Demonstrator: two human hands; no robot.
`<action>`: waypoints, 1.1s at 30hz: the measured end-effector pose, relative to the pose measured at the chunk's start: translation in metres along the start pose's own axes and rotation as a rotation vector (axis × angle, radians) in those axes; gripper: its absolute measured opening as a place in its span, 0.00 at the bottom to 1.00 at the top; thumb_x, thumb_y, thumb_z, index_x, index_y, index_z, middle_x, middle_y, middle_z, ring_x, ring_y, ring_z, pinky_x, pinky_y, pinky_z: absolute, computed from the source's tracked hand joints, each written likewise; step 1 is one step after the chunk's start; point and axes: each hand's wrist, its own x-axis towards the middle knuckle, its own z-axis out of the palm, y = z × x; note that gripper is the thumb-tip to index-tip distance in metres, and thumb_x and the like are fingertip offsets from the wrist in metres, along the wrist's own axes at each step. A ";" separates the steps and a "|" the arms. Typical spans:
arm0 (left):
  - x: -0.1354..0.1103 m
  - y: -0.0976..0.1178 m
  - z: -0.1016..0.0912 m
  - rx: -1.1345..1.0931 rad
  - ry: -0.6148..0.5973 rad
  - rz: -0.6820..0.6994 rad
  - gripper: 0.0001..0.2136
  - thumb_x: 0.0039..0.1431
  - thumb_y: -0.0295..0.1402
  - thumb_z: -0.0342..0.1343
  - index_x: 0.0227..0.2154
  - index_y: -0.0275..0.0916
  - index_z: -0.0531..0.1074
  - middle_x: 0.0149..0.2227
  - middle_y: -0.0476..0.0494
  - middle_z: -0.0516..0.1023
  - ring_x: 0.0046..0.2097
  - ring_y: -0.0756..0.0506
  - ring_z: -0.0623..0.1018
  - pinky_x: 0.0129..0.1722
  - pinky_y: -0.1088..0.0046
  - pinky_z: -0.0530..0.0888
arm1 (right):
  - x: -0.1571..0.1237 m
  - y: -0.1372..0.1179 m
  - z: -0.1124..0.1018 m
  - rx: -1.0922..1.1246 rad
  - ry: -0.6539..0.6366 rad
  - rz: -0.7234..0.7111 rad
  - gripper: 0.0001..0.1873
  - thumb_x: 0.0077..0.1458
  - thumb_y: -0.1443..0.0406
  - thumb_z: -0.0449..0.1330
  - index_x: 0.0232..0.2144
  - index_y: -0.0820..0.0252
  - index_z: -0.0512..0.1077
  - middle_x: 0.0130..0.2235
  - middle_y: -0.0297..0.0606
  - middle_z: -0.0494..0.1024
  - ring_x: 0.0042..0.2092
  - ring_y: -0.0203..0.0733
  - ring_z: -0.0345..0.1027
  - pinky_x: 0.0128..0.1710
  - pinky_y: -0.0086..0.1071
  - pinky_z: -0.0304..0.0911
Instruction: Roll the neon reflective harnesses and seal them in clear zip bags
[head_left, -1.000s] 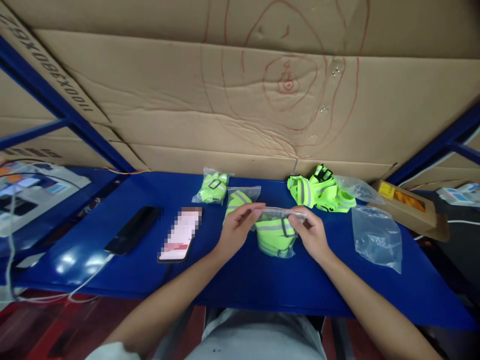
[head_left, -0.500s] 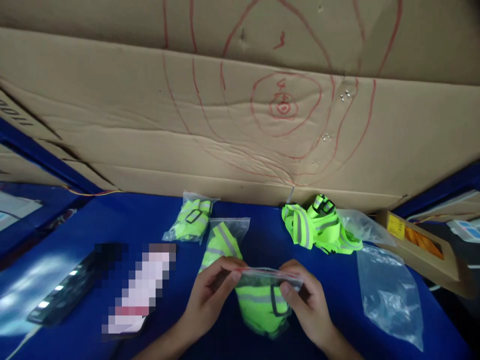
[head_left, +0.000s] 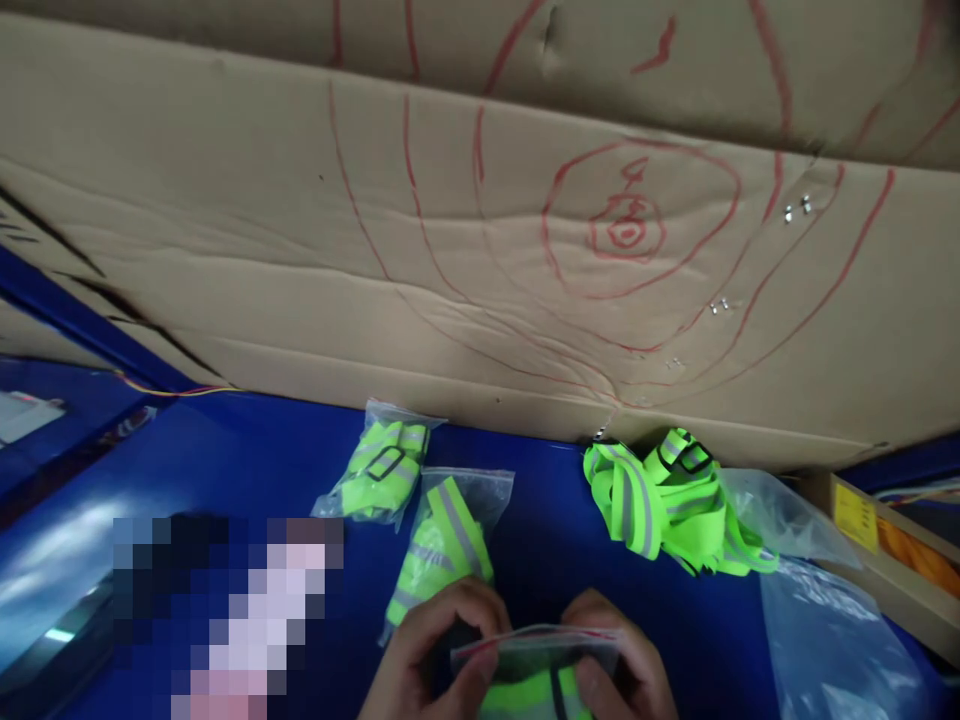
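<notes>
Both my hands pinch the top of a clear zip bag [head_left: 536,655] with a red seal line, at the bottom of the head view. Inside it lies a folded neon-green reflective strap [head_left: 525,695] with a grey stripe and a black buckle. My left hand [head_left: 442,650] grips the left end of the seal, and my right hand [head_left: 619,660] the right end. The bag's lower part is cut off by the frame. Just beyond my left hand lies a bagged green strap [head_left: 442,550]. Another bagged strap [head_left: 384,465] with a black buckle lies behind it.
Loose green straps [head_left: 675,500] lie heaped at the right on the blue table [head_left: 300,440]. Empty clear bags [head_left: 832,630] and an open cardboard box [head_left: 885,550] are beside them. A cardboard panel [head_left: 262,220] with red rings stands behind. Blurred-out objects [head_left: 255,620] lie at left.
My hands and the bag between them sit lower in the picture, and the view has shifted nearer to the table and panel. The grip on the seal stays the same.
</notes>
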 end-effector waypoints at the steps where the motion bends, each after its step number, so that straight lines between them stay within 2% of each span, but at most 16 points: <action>1: -0.001 0.002 0.001 0.006 -0.019 0.006 0.05 0.66 0.38 0.62 0.36 0.45 0.78 0.34 0.45 0.80 0.35 0.47 0.79 0.34 0.75 0.74 | 0.001 -0.002 -0.003 -0.022 -0.048 -0.027 0.09 0.65 0.57 0.61 0.38 0.52 0.80 0.31 0.38 0.75 0.30 0.38 0.68 0.28 0.30 0.64; 4: -0.005 0.005 0.004 0.025 -0.082 0.013 0.03 0.66 0.36 0.63 0.38 0.44 0.79 0.35 0.46 0.81 0.36 0.49 0.80 0.37 0.77 0.74 | 0.002 -0.006 -0.011 -0.109 -0.108 -0.117 0.10 0.67 0.57 0.61 0.41 0.53 0.79 0.32 0.38 0.76 0.32 0.38 0.71 0.31 0.29 0.65; 7: -0.010 0.002 0.007 0.012 -0.083 -0.057 0.06 0.68 0.34 0.61 0.34 0.41 0.78 0.34 0.46 0.80 0.36 0.51 0.79 0.37 0.79 0.73 | -0.001 -0.007 -0.013 -0.156 -0.105 -0.168 0.11 0.68 0.56 0.60 0.44 0.53 0.79 0.34 0.38 0.77 0.34 0.37 0.73 0.34 0.27 0.66; 11: -0.009 -0.003 0.016 -0.032 -0.003 -0.157 0.12 0.67 0.41 0.63 0.30 0.38 0.77 0.32 0.46 0.78 0.34 0.51 0.76 0.35 0.80 0.71 | -0.008 -0.001 -0.015 -0.175 -0.084 -0.090 0.12 0.71 0.58 0.57 0.41 0.55 0.79 0.35 0.37 0.78 0.36 0.35 0.73 0.37 0.26 0.68; 14: -0.003 -0.004 0.024 -0.062 -0.011 -0.255 0.17 0.65 0.46 0.64 0.30 0.37 0.76 0.31 0.47 0.76 0.33 0.52 0.73 0.34 0.80 0.69 | -0.012 0.004 -0.018 -0.214 -0.060 -0.009 0.13 0.72 0.60 0.56 0.38 0.56 0.78 0.34 0.36 0.78 0.36 0.34 0.73 0.37 0.24 0.69; 17: 0.003 -0.004 0.028 -0.093 -0.040 -0.350 0.18 0.62 0.50 0.66 0.34 0.37 0.78 0.33 0.47 0.77 0.36 0.51 0.74 0.37 0.79 0.70 | -0.012 0.006 -0.022 -0.285 -0.050 -0.056 0.11 0.72 0.62 0.56 0.42 0.55 0.79 0.35 0.35 0.79 0.37 0.34 0.74 0.38 0.24 0.68; 19: 0.007 -0.005 0.029 -0.092 -0.067 -0.351 0.18 0.61 0.50 0.66 0.39 0.38 0.80 0.38 0.45 0.81 0.40 0.48 0.77 0.41 0.77 0.72 | -0.008 0.003 -0.026 -0.363 -0.086 -0.081 0.12 0.73 0.62 0.55 0.45 0.55 0.78 0.37 0.35 0.80 0.38 0.34 0.74 0.39 0.25 0.69; 21: 0.010 -0.007 0.027 -0.096 -0.068 -0.311 0.17 0.62 0.48 0.66 0.39 0.38 0.81 0.40 0.43 0.83 0.43 0.47 0.79 0.44 0.75 0.73 | 0.003 -0.003 -0.032 -0.479 -0.149 -0.090 0.13 0.74 0.61 0.53 0.44 0.55 0.78 0.39 0.35 0.81 0.40 0.35 0.75 0.42 0.27 0.69; 23: 0.012 -0.009 0.025 -0.121 -0.031 -0.267 0.15 0.63 0.46 0.66 0.36 0.37 0.81 0.41 0.43 0.85 0.44 0.47 0.80 0.46 0.75 0.73 | 0.024 -0.010 -0.040 -0.635 -0.200 -0.152 0.17 0.76 0.61 0.49 0.42 0.56 0.77 0.40 0.36 0.82 0.42 0.36 0.76 0.52 0.33 0.69; 25: 0.012 -0.011 0.022 -0.151 -0.017 -0.233 0.14 0.63 0.44 0.67 0.35 0.37 0.81 0.42 0.43 0.85 0.45 0.47 0.81 0.47 0.75 0.73 | 0.056 -0.017 -0.046 -0.843 -0.208 -0.262 0.22 0.77 0.60 0.45 0.41 0.57 0.78 0.41 0.36 0.83 0.44 0.38 0.77 0.68 0.43 0.58; 26: 0.011 -0.011 0.021 -0.161 -0.024 -0.220 0.13 0.63 0.44 0.67 0.35 0.38 0.81 0.42 0.44 0.85 0.45 0.47 0.81 0.47 0.76 0.73 | 0.074 -0.019 -0.047 -0.985 -0.188 -0.284 0.22 0.77 0.59 0.45 0.42 0.57 0.78 0.42 0.37 0.83 0.45 0.40 0.78 0.72 0.46 0.53; 27: 0.009 -0.012 0.021 -0.168 -0.033 -0.213 0.13 0.62 0.44 0.67 0.35 0.38 0.81 0.43 0.44 0.85 0.45 0.47 0.81 0.47 0.76 0.73 | 0.092 -0.019 -0.048 -1.155 -0.174 -0.275 0.22 0.77 0.58 0.45 0.43 0.59 0.78 0.44 0.39 0.83 0.47 0.41 0.77 0.73 0.47 0.51; 29: 0.006 -0.012 0.020 -0.185 -0.027 -0.218 0.13 0.61 0.44 0.69 0.35 0.38 0.81 0.42 0.45 0.85 0.45 0.47 0.81 0.47 0.76 0.73 | 0.122 -0.017 -0.048 -1.469 -0.274 -0.184 0.20 0.76 0.57 0.49 0.49 0.60 0.78 0.50 0.43 0.82 0.54 0.45 0.76 0.73 0.45 0.51; 31: 0.004 -0.012 0.020 -0.213 0.009 -0.250 0.14 0.60 0.46 0.70 0.35 0.39 0.82 0.40 0.45 0.85 0.44 0.48 0.80 0.46 0.76 0.72 | 0.137 -0.013 -0.046 -1.582 -0.292 -0.121 0.15 0.71 0.60 0.56 0.49 0.63 0.79 0.53 0.51 0.81 0.55 0.50 0.76 0.67 0.45 0.58; 33: 0.002 -0.011 0.020 -0.249 0.042 -0.282 0.15 0.58 0.48 0.71 0.35 0.40 0.83 0.39 0.46 0.85 0.43 0.48 0.79 0.45 0.76 0.72 | 0.136 -0.007 -0.046 -1.617 -0.250 -0.068 0.13 0.67 0.64 0.60 0.47 0.68 0.79 0.51 0.57 0.81 0.50 0.54 0.77 0.59 0.45 0.64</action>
